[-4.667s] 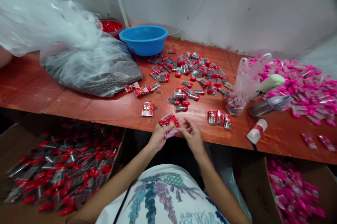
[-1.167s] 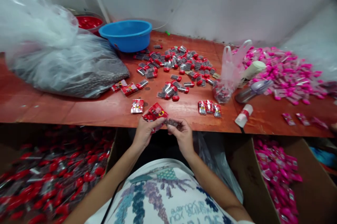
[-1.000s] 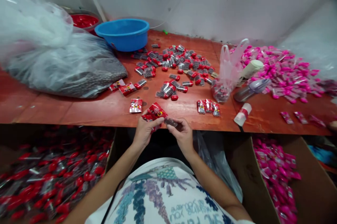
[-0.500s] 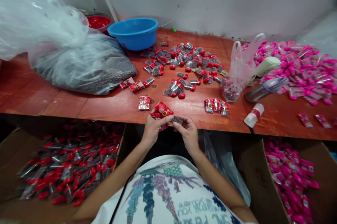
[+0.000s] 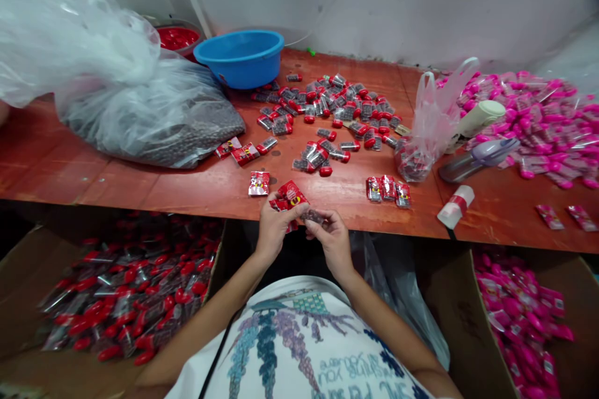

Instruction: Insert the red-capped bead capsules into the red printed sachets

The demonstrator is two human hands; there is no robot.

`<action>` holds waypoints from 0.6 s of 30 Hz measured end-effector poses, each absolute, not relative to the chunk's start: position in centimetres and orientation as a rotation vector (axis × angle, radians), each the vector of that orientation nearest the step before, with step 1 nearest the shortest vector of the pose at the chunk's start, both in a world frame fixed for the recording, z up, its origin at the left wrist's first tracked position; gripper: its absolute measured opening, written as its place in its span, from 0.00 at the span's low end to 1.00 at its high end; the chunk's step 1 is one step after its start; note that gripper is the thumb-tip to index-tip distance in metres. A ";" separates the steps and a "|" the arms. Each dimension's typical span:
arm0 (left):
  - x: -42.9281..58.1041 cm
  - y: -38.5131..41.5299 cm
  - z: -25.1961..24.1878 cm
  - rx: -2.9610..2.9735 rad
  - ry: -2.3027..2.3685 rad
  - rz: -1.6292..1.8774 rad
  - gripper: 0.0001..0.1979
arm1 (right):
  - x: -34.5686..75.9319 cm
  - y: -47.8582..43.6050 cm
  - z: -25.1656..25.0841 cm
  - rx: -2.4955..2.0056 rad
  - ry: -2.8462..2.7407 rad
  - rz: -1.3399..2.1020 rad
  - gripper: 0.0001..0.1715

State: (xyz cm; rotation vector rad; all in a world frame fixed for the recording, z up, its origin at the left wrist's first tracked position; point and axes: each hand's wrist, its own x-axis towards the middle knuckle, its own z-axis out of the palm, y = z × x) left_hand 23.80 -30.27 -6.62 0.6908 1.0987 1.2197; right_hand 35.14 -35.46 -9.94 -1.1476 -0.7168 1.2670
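My left hand (image 5: 272, 231) is closed on a small stack of red printed wrappers (image 5: 290, 194) at the near edge of the red-brown table (image 5: 196, 187). My right hand (image 5: 333, 238) pinches a small clear capsule filled with dark beads (image 5: 312, 216) against those wrappers. Both hands meet just below the table edge. A loose red wrapper (image 5: 259, 183) lies on the table just left of my hands, and three more red packets (image 5: 387, 190) lie to the right.
Several red-capped capsules (image 5: 327, 118) are scattered mid-table. Behind stand a blue basin (image 5: 241, 59), a big clear bag of dark beads (image 5: 154, 121), a small bag (image 5: 423, 137) and a pink capsule pile (image 5: 538, 124). Boxes of red packs (image 5: 131, 293) and pink packs (image 5: 519, 318) sit below.
My hands stay together at the table edge; since the oldest frame the right hand has taken up a dark-bead capsule. The view has shifted slightly.
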 end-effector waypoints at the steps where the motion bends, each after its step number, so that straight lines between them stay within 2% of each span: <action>1: 23.7 -30.3 -6.5 0.688 1.070 1.200 0.19 | 35.3 -35.4 -9.9 -1.131 -0.670 1.320 0.16; 7: 23.2 -30.3 -6.0 0.700 0.997 1.141 0.16 | 36.0 -35.2 -10.0 -1.100 -0.519 1.394 0.16; 13: 23.1 -30.5 -6.4 0.767 1.053 1.157 0.17 | 35.5 -35.5 -9.8 -1.128 -0.650 1.237 0.16; 18: 22.8 -30.4 -6.2 0.797 1.017 1.148 0.18 | 35.7 -35.3 -9.5 -1.102 -0.632 1.336 0.16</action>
